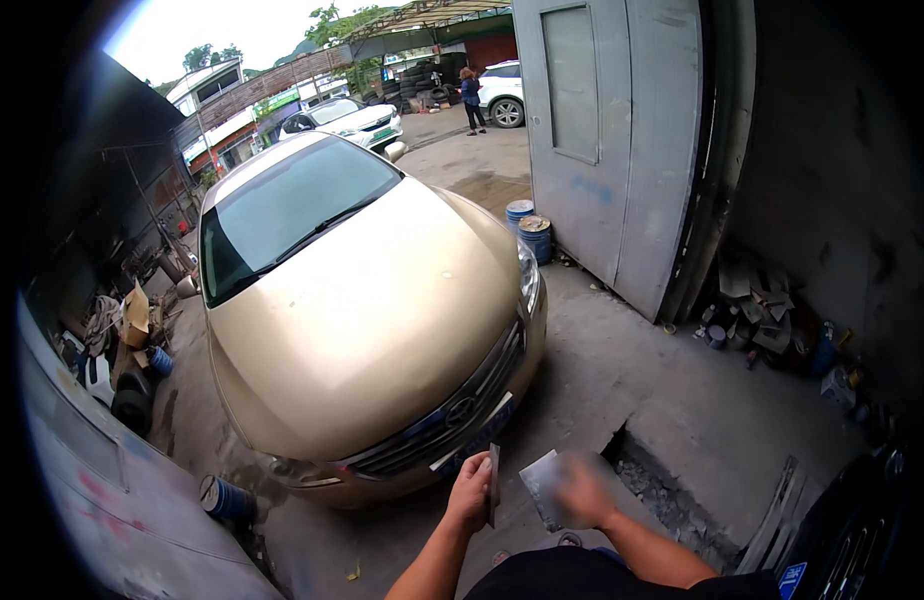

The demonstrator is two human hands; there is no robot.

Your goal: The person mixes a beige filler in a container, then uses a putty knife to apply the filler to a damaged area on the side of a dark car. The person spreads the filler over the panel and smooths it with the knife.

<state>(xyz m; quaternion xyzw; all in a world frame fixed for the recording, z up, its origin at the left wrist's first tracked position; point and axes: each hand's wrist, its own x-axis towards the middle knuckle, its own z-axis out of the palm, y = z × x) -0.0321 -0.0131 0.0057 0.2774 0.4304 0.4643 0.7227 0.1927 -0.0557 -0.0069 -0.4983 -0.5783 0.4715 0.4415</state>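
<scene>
Gold paint covers the car [372,300], which faces the near side with its bonnet down; the person stands just in front of its bumper, both hands raised over the concrete floor [372,545]. The left hand [468,494] has its fingers curled firmly round a thin flat piece [495,488], held upright and seen almost edge-on. To the right of it, well within reach, the right hand [586,494] is blurred; it seems closed on the right side of a grey flat piece [538,488], which tilts with its broad face showing, though I cannot tell how each finger sits. The two pieces are near each other but apart, close to the car's number plate [472,433] in view; how much space lies between cannot be judged.

To handle them well, I would grip each piece by its edge, leave the broad faces uncovered, and turn the wrists gently so that neither corner swings toward the paintwork. Footing deserves care too: a broken trench [672,495] filled with rubble lies just right of the right hand, so feet are best planted on the smoother concrete.
</scene>
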